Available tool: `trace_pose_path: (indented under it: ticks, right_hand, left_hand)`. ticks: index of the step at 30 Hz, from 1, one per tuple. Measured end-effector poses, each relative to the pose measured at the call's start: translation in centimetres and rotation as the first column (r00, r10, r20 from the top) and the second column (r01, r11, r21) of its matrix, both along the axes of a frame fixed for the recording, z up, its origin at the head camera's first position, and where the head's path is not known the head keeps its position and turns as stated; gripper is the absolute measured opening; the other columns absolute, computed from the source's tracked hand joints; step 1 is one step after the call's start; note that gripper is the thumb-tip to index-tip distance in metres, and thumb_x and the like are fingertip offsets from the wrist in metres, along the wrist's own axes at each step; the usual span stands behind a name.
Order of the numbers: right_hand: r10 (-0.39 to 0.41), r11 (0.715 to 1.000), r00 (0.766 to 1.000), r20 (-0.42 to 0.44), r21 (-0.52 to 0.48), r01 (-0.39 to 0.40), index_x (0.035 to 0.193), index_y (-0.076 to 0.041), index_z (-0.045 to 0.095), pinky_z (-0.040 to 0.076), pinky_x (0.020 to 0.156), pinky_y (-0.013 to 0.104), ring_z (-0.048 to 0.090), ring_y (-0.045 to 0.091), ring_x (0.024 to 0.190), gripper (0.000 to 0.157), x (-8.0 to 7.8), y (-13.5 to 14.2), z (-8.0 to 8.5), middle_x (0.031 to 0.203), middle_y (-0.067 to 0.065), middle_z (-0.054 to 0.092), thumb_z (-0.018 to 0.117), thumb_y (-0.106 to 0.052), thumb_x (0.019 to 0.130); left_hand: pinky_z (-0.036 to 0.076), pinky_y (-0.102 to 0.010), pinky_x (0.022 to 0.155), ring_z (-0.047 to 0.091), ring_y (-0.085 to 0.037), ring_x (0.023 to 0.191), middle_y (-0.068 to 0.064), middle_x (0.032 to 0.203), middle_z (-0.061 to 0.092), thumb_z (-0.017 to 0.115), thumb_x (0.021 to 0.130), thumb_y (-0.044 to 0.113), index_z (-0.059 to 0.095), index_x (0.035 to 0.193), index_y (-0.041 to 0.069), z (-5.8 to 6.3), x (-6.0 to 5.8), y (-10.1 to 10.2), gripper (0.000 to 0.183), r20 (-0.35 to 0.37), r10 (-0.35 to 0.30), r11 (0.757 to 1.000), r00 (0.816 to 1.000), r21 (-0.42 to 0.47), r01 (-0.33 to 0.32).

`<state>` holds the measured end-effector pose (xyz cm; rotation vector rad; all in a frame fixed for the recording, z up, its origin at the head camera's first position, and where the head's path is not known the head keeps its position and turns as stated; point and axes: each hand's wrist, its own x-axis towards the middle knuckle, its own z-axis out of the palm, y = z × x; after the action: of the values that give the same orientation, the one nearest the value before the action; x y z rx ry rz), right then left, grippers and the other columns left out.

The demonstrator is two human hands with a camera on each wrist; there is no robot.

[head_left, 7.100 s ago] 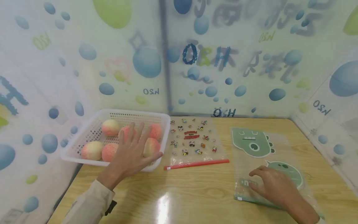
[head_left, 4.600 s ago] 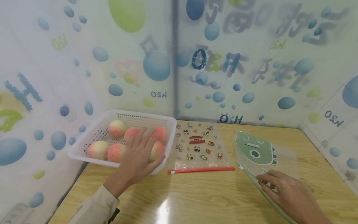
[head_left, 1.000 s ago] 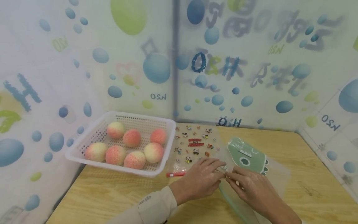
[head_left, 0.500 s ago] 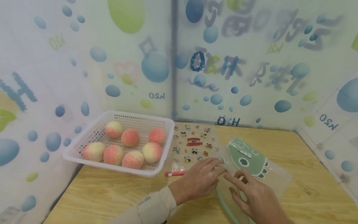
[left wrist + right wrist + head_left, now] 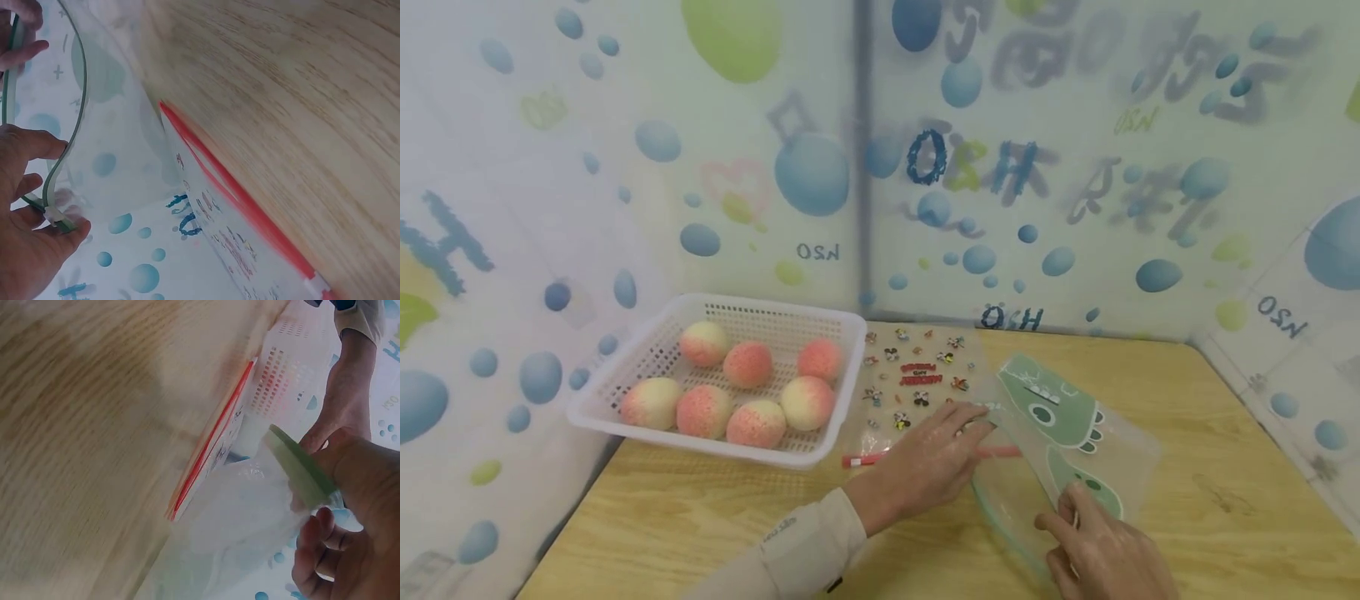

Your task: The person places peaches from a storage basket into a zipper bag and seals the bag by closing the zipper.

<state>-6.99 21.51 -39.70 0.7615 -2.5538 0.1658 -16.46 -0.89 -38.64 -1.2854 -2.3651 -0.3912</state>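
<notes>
A clear slider bag point(image 5: 1052, 417) with green dinosaur prints is held up at a slant over the table, its green-edged mouth spread apart. My left hand point(image 5: 928, 462) pinches one end of the mouth, close to the white slider point(image 5: 53, 215). On the opposite lip, my right hand point(image 5: 1105, 542) grips the edge with curled fingers. The green strip point(image 5: 300, 465) passes by the right thumb in the right wrist view. Beneath and behind the left hand lies a second clear bag point(image 5: 887, 375) with small cartoon prints and a red zip strip point(image 5: 231, 190); the hand covers part of it.
A white perforated basket point(image 5: 850, 367) stands at the left with several pink-and-cream peaches point(image 5: 748, 364) in it. Patterned panels point(image 5: 985, 208) rise behind and beside the wooden table point(image 5: 737, 533).
The left hand left the basket and took hold of the green bag's corner. The right hand, lately beside it, moved right and toward me, and the bag's mouth widened.
</notes>
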Motion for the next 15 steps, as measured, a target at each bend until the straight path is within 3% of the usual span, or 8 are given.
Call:
trace_pose_path:
  ticks: [4,6,9,15]
  right_hand:
    - [0.015,0.999,1.0,-0.024,0.031,-0.014,0.081,-0.016,0.061,0.021,0.038,0.011,0.025,-0.003,0.05,0.017,0.3,0.6,0.3,0.077,-0.007,0.034,0.05,-0.024,0.073]
    - [0.009,0.999,0.999,-0.042,0.032,-0.008,0.081,-0.012,0.061,0.021,0.038,0.01,0.025,-0.002,0.049,0.033,0.5,0.9,0.4,0.075,-0.006,0.034,0.034,-0.032,0.082]
    - [-0.034,0.998,0.998,-0.053,0.043,0.036,0.081,-0.008,0.061,0.021,0.037,0.011,0.027,0.0,0.049,0.048,0.9,1.1,0.8,0.073,-0.004,0.034,0.022,-0.036,0.084]
    - [-0.168,0.98,0.986,-0.021,0.104,0.169,0.095,-0.003,0.065,0.024,0.035,0.013,0.033,0.005,0.05,0.037,1.6,0.8,1.9,0.075,0.002,0.039,0.049,-0.025,0.07]
  left_hand:
    - [0.021,-0.026,0.103,0.038,-0.019,0.121,-0.008,0.131,0.044,0.064,0.082,0.017,0.045,0.129,0.005,0.0,-0.3,-0.2,0.052,-0.031,0.011,1.0,0.999,0.022,-0.011]
    - [0.021,-0.026,0.103,0.038,-0.019,0.121,-0.008,0.131,0.043,0.064,0.081,0.016,0.045,0.128,0.005,0.0,-0.4,-0.3,0.052,-0.041,0.01,1.0,0.999,0.03,-0.009]
    - [0.021,-0.026,0.103,0.037,-0.019,0.122,-0.007,0.132,0.043,0.065,0.081,0.016,0.046,0.127,0.006,0.0,-0.5,-0.4,0.051,-0.042,0.003,0.999,0.999,0.034,-0.002]
    - [0.02,-0.026,0.103,0.036,-0.019,0.123,-0.007,0.134,0.041,0.065,0.081,0.018,0.043,0.13,0.007,-0.2,-0.5,-0.5,0.055,-0.033,0.007,1.0,0.999,0.022,-0.007]
